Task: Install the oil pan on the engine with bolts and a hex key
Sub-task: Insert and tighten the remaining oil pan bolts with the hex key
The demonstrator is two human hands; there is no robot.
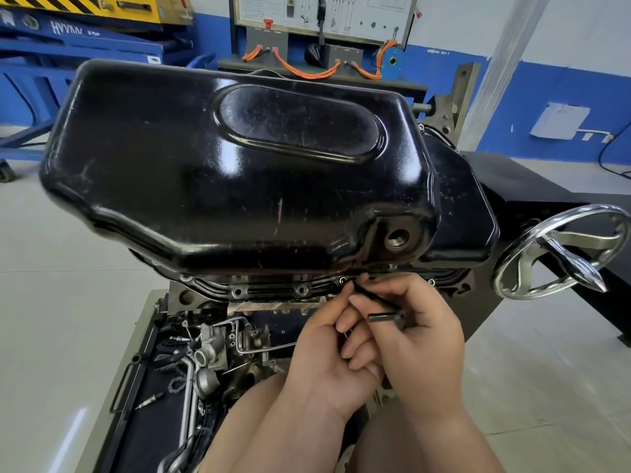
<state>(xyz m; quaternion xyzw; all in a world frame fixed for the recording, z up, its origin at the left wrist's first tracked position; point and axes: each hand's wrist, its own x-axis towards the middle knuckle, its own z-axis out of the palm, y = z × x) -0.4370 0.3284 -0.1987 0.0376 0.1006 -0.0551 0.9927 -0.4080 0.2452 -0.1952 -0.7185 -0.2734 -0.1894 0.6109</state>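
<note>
The pan (205, 172) is sitting upside down on top of the engine (191, 297), with its rim (266, 290) lying flat along the engine's edge. It looks like hard, thick metal, so I think it is heavy and is not going to bend. Its black paint is shiny and could be slippery. The best place to hold it is probably by the rim or the two short ends, not the smooth top.

The key (374, 297) is thin and stiff. Its tip is pointing at a hole (342, 280) in the rim. A small bolt could slip and fall easily.

The right hand (423, 343) is gripping the bent end of the key. The left hand (317, 356) is curling up by the key's tip, but I cannot tell if it is pinching the key, a bolt, or nothing.

A shiny wheel (560, 250) is sticking out to the right. Loose parts (205, 356) are lying on the tray below.
</note>
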